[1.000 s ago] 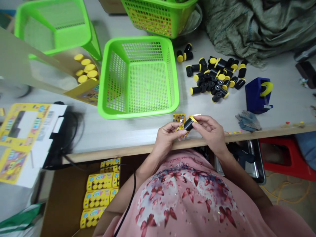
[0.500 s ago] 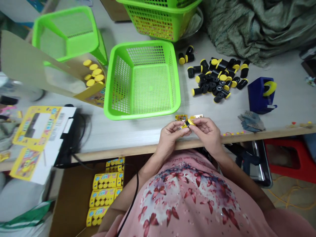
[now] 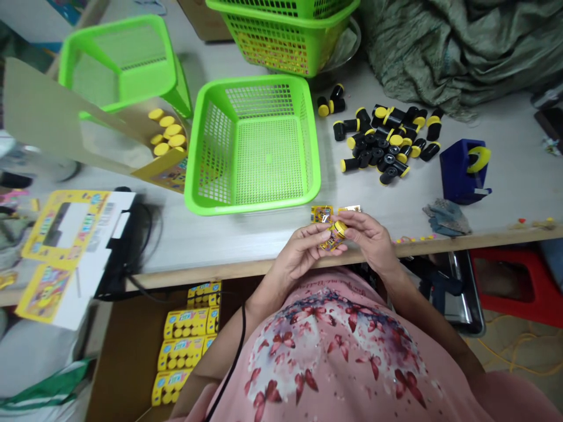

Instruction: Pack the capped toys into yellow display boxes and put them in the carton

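Yellow cap, yellow printed wrap, and there's the little cylinder (image 3: pixel 337 235), held up between both hands right over the table's wooden edge (image 3: pixel 211 272)! The left hand (image 3: pixel 300 249) is curled closed, cradling it from below, while the right hand (image 3: pixel 367 237) closes in from the other side, fingertips (image 3: pixel 347 221) pressed on the capped end. Straight up at 12 o'clock, two small printed labels (image 3: pixel 322 214) lie on the tabletop, almost touching the hands. Out at 1 o'clock sits a loose heap of black cylinders with yellow caps (image 3: pixel 376 140), and past that, around 2 o'clock, a blue tape dispenser (image 3: pixel 460 172). Over at 11 o'clock, a bright green plastic basket (image 3: pixel 246 209), and beyond it at 10, yellow caps (image 3: pixel 167 132) in a cardboard box. Below the table at 7 o'clock, rows of yellow blister cards (image 3: pixel 185 346)!
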The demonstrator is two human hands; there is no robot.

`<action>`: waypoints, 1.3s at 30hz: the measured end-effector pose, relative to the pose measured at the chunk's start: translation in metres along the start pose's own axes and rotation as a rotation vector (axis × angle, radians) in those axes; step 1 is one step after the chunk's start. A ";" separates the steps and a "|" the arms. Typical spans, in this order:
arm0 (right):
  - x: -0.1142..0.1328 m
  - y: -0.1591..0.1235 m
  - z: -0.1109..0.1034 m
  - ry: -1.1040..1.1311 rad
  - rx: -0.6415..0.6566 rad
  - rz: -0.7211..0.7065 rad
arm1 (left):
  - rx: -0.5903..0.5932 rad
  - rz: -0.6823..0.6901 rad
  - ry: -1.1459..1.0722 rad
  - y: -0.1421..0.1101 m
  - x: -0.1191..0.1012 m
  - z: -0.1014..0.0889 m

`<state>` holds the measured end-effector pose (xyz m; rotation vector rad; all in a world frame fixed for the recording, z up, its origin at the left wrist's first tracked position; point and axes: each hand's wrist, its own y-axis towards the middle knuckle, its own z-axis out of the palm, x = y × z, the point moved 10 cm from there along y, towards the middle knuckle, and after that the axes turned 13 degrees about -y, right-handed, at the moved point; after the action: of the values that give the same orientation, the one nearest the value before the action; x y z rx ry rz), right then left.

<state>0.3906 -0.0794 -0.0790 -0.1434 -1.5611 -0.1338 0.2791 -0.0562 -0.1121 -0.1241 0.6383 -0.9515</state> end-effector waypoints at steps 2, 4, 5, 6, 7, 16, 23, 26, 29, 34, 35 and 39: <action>-0.001 0.000 -0.002 -0.041 -0.054 0.006 | -0.039 0.067 0.047 -0.002 -0.004 -0.002; -0.001 0.001 -0.008 -0.133 -0.147 -0.007 | -0.120 0.234 0.157 -0.005 -0.016 -0.006; 0.000 0.002 -0.011 -0.195 -0.196 -0.017 | -0.173 0.344 0.239 -0.009 -0.024 -0.008; 0.001 0.002 -0.015 -0.264 -0.237 -0.027 | -0.225 0.452 0.329 -0.012 -0.031 -0.009; 0.003 0.003 -0.017 -0.335 -0.259 -0.038 | -0.266 0.538 0.409 -0.016 -0.037 -0.009; 0.042 -0.018 0.011 -0.985 -0.273 -0.524 | -0.236 0.532 0.243 -0.009 -0.040 -0.002; 0.052 -0.031 0.025 -0.838 -0.189 -0.669 | -0.085 0.029 -0.045 -0.009 0.005 0.005; 0.058 -0.035 0.028 -0.832 -0.149 -0.711 | -0.069 0.029 -0.066 -0.015 0.005 0.005; 0.060 -0.037 0.029 -0.824 -0.113 -0.694 | -0.067 0.021 -0.079 -0.019 0.005 0.005; 0.063 -0.039 0.037 -0.857 -0.045 -0.655 | -0.094 0.040 -0.073 -0.026 0.000 0.001; 0.065 -0.040 0.039 -0.869 -0.044 -0.663 | -0.106 0.058 -0.066 -0.027 -0.002 0.000; 0.064 -0.043 0.049 -0.905 -0.038 -0.718 | -0.167 0.188 -0.012 -0.032 -0.016 -0.006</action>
<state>0.3350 -0.1131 -0.0143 0.3933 -2.4562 -0.7417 0.2458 -0.0611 -0.0975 -0.2143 0.7053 -0.7159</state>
